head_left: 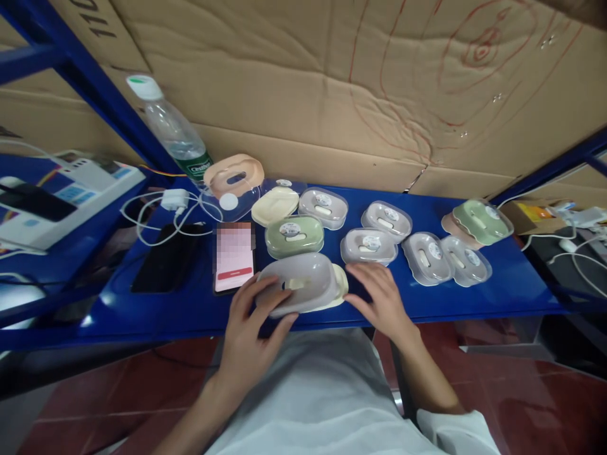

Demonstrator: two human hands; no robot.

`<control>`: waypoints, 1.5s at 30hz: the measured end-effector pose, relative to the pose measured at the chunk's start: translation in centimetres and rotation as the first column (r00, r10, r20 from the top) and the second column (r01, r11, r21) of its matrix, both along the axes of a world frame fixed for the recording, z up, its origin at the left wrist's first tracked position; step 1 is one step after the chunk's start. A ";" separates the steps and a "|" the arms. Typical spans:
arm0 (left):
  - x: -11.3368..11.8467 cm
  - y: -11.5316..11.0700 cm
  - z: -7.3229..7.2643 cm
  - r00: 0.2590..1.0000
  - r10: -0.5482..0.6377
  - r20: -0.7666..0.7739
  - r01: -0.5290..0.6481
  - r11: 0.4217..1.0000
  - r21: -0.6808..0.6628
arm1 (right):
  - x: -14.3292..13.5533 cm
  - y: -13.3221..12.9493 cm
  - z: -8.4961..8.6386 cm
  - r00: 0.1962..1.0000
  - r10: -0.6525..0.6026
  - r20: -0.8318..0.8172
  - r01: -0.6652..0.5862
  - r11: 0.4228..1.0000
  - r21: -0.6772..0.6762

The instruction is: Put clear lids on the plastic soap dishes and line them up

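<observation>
A grey oval soap dish (315, 273) with a slot in its floor lies at the table's front edge, partly over a cream soap dish part (340, 287) that shows at its right end. My left hand (258, 309) grips the grey dish's left end, fingers over the inside and thumb at the near rim. At the right end, my right hand (379, 297) has its thumb and fingers apart; the thumb tip is close to the cream part, and I cannot tell whether it touches. Just behind sits a green soap box (294, 237) with a clear lid.
Several grey lidded soap boxes (368, 246) stand to the right on the blue table (455, 303); a green one (484, 222) is at far right. Behind left are a cream dish (275, 206), a peach dish (234, 175) and a water bottle (175, 133). A phone (234, 256) lies left.
</observation>
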State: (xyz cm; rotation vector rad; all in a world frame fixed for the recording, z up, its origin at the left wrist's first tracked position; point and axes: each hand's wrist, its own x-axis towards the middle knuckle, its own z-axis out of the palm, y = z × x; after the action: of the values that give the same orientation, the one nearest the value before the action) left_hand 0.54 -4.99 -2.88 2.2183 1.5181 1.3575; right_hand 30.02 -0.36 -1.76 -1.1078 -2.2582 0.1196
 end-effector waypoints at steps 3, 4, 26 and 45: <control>0.9 0.8 0.0 0.998 -0.033 -0.058 0.034 0.999 0.009 | 1.1 -0.4 -0.2 0.996 0.006 -0.084 -0.004 1.000 0.023; 1.2 1.1 -0.2 0.995 -0.045 -0.089 0.046 0.999 0.010 | 1.0 -0.5 -0.4 0.996 0.044 -0.072 -0.042 0.999 0.016; 0.1 1.4 -2.6 0.926 -0.159 -0.343 0.157 0.987 -0.034 | -0.3 0.1 -1.7 0.978 0.183 0.098 -0.162 0.968 -0.190; 1.0 1.0 -2.7 0.922 -0.117 -0.368 0.128 0.992 0.005 | -11.2 21.0 9.7 0.837 0.286 0.467 -0.275 0.957 -0.093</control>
State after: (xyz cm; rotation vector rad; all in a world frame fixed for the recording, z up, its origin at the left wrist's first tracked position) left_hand 1.52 -3.98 -5.54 2.6514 1.4340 0.9724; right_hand 18.83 20.61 7.92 -0.8733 -2.8644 -0.0154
